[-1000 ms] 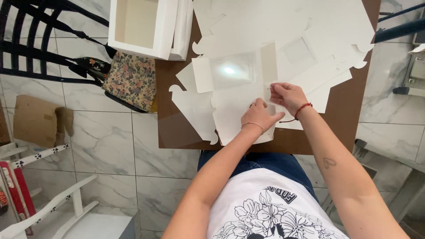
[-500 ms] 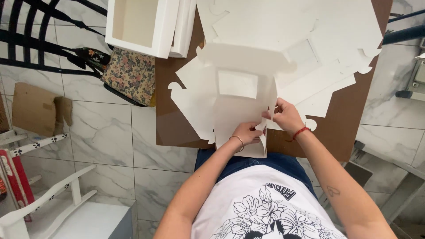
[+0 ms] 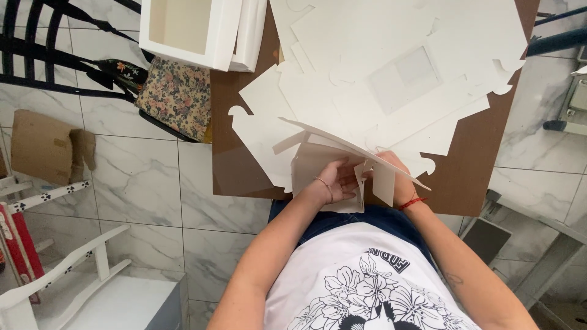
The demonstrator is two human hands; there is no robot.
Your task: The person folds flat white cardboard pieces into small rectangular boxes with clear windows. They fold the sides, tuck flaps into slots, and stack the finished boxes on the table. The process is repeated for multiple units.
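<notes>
You hold a matt white cardboard box blank (image 3: 324, 159); under it the desk (image 3: 238, 165) is smooth brown board, the floor (image 3: 140, 183) glossy marble tile, the bag (image 3: 177, 98) flowered cloth.

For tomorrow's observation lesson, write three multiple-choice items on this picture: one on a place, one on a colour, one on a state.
1. Where does the finished white box with the window stand?
A. at the table's far left corner
B. on the floor
C. on the person's lap

2. What colour is the table top?
A. green
B. brown
C. black

3. What state is the box blank at the hands in?
A. lying flat
B. torn in two
C. partly folded up

Answers:
1 A, it sits at the table's far left edge, above the floral bag.
2 B, bare brown board shows beside the white card sheets.
3 C, the left hand and right hand hold it with panels raised off the table.
</notes>
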